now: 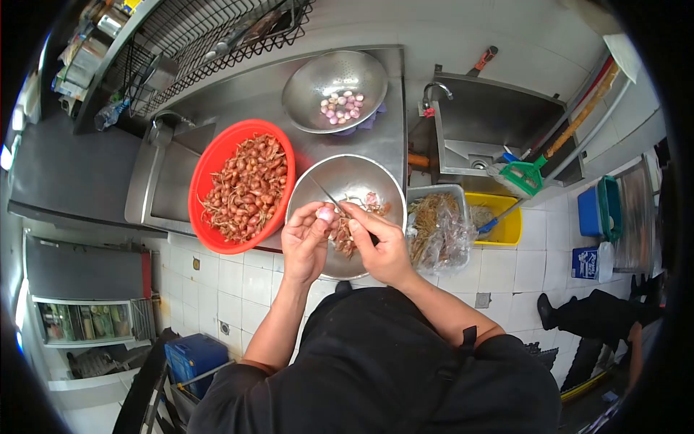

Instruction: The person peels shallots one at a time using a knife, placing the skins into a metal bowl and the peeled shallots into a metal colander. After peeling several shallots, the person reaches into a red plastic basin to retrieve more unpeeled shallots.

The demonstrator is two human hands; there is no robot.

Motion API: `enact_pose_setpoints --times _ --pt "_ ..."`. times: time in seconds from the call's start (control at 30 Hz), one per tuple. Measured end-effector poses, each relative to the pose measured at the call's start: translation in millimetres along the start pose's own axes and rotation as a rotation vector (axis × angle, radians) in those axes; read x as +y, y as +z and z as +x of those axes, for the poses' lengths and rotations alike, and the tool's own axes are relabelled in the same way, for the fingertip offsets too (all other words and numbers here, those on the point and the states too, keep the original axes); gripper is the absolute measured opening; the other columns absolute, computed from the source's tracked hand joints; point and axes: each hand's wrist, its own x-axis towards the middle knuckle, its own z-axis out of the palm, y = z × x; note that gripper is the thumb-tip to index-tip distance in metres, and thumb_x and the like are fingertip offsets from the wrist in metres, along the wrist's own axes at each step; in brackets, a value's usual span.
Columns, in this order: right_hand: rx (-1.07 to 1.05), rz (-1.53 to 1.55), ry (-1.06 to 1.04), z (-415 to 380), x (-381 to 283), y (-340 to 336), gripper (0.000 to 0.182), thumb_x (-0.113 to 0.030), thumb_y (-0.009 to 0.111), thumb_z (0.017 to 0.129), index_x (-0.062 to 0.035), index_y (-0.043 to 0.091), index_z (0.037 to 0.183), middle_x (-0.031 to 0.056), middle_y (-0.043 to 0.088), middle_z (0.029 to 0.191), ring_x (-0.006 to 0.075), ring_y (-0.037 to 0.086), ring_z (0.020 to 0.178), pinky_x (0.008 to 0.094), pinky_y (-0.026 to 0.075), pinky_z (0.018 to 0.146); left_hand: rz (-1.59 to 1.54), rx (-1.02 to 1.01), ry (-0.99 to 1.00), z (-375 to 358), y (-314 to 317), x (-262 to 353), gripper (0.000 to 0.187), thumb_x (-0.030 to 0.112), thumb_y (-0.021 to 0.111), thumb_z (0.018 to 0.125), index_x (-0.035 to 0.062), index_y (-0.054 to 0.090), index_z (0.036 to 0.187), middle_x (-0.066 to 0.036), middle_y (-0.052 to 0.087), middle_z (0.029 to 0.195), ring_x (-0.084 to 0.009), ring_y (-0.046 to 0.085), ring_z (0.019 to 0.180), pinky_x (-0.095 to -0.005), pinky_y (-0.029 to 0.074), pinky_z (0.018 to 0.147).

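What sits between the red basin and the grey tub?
Head view: a steel bowl with shallot skins; over it, left hand holding a shallot, right hand a knife.

Lettering (585, 261) on the blue-and-white tub (591, 263) is unreadable.

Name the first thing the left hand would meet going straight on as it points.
Probably the knife blade, just beyond the left hand and the shallot it holds; depth is unclear from this single view.

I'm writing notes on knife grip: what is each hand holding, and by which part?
The left hand pinches a peeled shallot by its sides; the right hand holds a knife by its handle, mostly hidden.
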Motion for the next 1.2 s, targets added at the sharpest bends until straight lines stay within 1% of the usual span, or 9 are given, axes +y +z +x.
enact_pose_setpoints --times 0.23,0.37,0.5,0.63,0.8,1.0,1.07,1.17,1.2 --pt "-0.061 -0.099 -0.127 1 2 18 0.033 -0.005 0.057 0.094 0.0024 0.061 0.126 0.0208 0.065 0.120 0.0266 0.063 0.114 0.0333 0.048 0.097 -0.028 0.011 0.047 3 -17 -1 0.028 -0.006 0.064 0.089 -0.0007 0.057 0.116 -0.011 0.066 0.110 -0.0172 0.064 0.101 -0.0314 0.051 0.092" --pt "-0.033 -0.129 0.025 4 11 26 0.032 -0.006 0.058 0.093 0.0014 0.062 0.124 0.0208 0.068 0.111 0.0250 0.068 0.102 0.0302 0.050 0.091 -0.013 -0.050 0.023 11 -28 6 0.029 -0.008 0.064 0.088 -0.0014 0.057 0.116 -0.011 0.065 0.110 -0.0166 0.064 0.101 -0.0297 0.051 0.092" --pt "0.075 -0.102 -0.084 15 17 41 0.031 -0.006 0.058 0.095 0.0043 0.062 0.124 0.0164 0.070 0.106 0.0198 0.068 0.097 0.0297 0.050 0.088 -0.007 -0.072 -0.046 27 -36 17 0.026 0.001 0.066 0.091 0.0003 0.057 0.115 -0.011 0.068 0.103 -0.0169 0.065 0.093 -0.0289 0.052 0.088" --pt "0.077 -0.042 0.068 18 3 66 0.037 -0.006 0.058 0.095 0.0042 0.057 0.130 0.0178 0.067 0.119 0.0228 0.063 0.114 0.0332 0.047 0.097 -0.067 -0.153 -0.047 48 -58 30 0.027 -0.009 0.066 0.086 -0.0021 0.057 0.111 -0.014 0.066 0.109 -0.0173 0.064 0.101 -0.0304 0.052 0.091" --pt "0.066 -0.263 -0.088 31 3 91 0.038 -0.007 0.057 0.095 0.0037 0.055 0.132 0.0167 0.065 0.124 0.0256 0.059 0.121 0.0346 0.043 0.102 -0.024 -0.236 -0.075 62 -81 43 0.027 -0.012 0.067 0.084 -0.0040 0.056 0.107 -0.014 0.065 0.108 -0.0193 0.063 0.102 -0.0316 0.053 0.092" --pt "0.143 -0.190 -0.056 30 6 111 0.035 -0.010 0.056 0.098 0.0033 0.058 0.130 0.0097 0.071 0.107 0.0144 0.066 0.091 0.0293 0.050 0.087 -0.166 -0.289 -0.168 66 -97 48 0.028 -0.006 0.064 0.089 -0.0038 0.056 0.116 -0.017 0.065 0.115 -0.0203 0.064 0.106 -0.0326 0.053 0.092" --pt "0.244 0.137 0.296 26 0 112 0.034 -0.010 0.054 0.100 0.0025 0.058 0.131 0.0003 0.065 0.089 0.0033 0.054 0.073 0.0210 0.046 0.069 -0.252 -0.301 -0.204 68 -99 51 0.029 -0.003 0.063 0.091 -0.0027 0.056 0.119 -0.017 0.064 0.118 -0.0212 0.064 0.107 -0.0329 0.053 0.093" --pt "0.345 0.243 0.258 25 6 106 0.034 -0.010 0.054 0.100 0.0016 0.057 0.132 -0.0050 0.055 0.081 -0.0010 0.042 0.067 0.0169 0.037 0.059 -0.329 -0.295 -0.263 67 -96 52 0.029 0.000 0.060 0.094 -0.0003 0.055 0.123 -0.017 0.063 0.122 -0.0231 0.064 0.110 -0.0335 0.053 0.093" --pt "0.372 0.114 0.310 23 8 99 0.035 -0.010 0.053 0.100 0.0029 0.056 0.132 0.0008 0.064 0.093 0.0022 0.054 0.080 0.0195 0.045 0.071 -0.324 -0.283 -0.283 68 -94 53 0.030 0.001 0.058 0.095 0.0010 0.055 0.125 -0.017 0.063 0.124 -0.0240 0.064 0.110 -0.0338 0.053 0.093"
